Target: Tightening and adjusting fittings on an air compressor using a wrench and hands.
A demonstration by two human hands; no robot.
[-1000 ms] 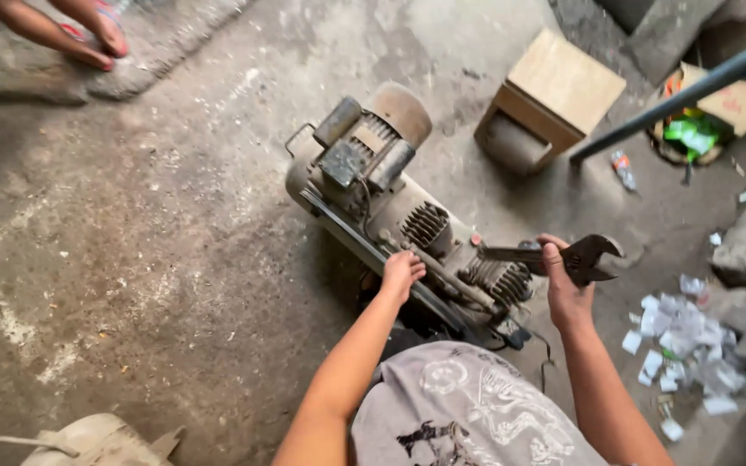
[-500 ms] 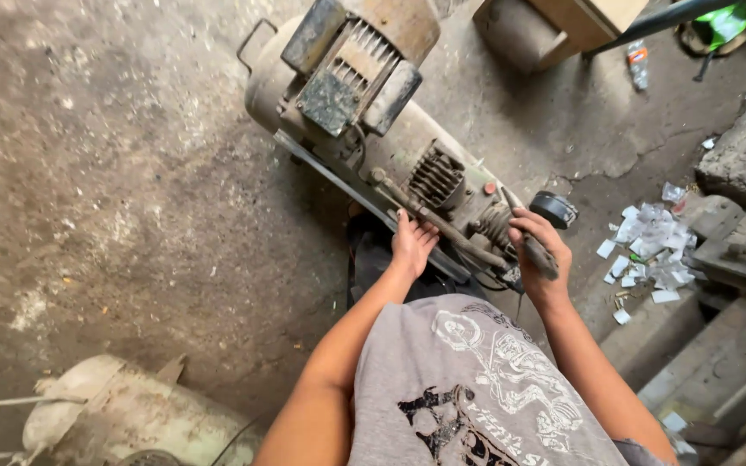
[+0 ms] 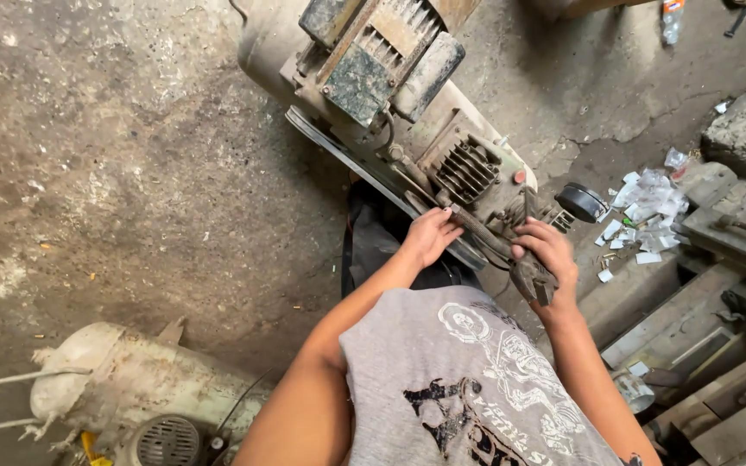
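Soft, even daylight fills the scene, moderately bright, with no hard glare. The rough grey concrete floor [image 3: 114, 173] reads lighter far to the left of the hands and darkens into dull shadow just below the grimy metal compressor machine [image 3: 407, 112]. The left hand [image 3: 429, 235] and right hand [image 3: 550, 252] are evenly lit and fairly sharp, as is the dark wrench [image 3: 530, 278] in the right hand's grasp. The grey printed shirt [image 3: 468, 380], nearest the lens, looks slightly soft. Lines bow mildly toward the frame edges. White paper scraps [image 3: 645, 207] to the right of the hands are the brightest spots.
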